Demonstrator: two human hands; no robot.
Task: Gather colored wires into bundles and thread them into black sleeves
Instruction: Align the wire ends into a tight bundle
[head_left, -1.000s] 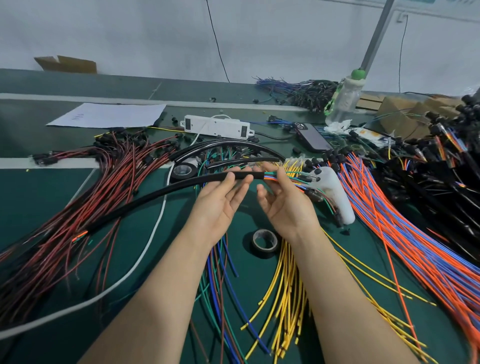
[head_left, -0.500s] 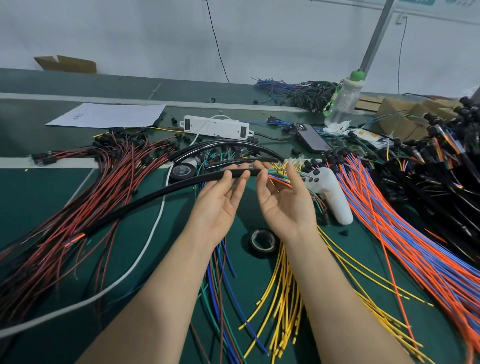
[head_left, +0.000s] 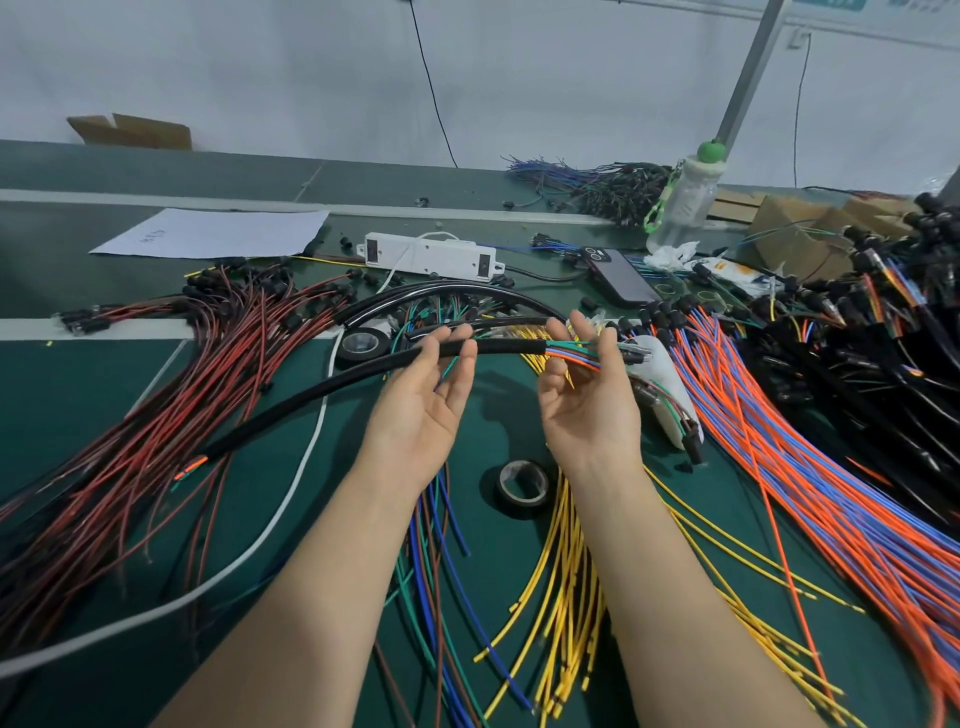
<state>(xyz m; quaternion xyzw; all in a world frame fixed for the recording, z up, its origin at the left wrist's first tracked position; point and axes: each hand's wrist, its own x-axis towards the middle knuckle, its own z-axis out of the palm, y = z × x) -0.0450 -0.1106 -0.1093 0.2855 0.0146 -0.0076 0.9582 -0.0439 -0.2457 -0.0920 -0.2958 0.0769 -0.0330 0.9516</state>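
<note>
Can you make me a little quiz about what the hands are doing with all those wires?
1. True or false: the left hand holds a pair of scissors.
2. What sticks out of the black sleeve by the right hand? A) colored wires B) a white rope C) nothing
3. Fill in: the loose wires just left of the right forearm are ____.
Key: 1 false, it holds the black sleeve. 2 A. 3 yellow.
</note>
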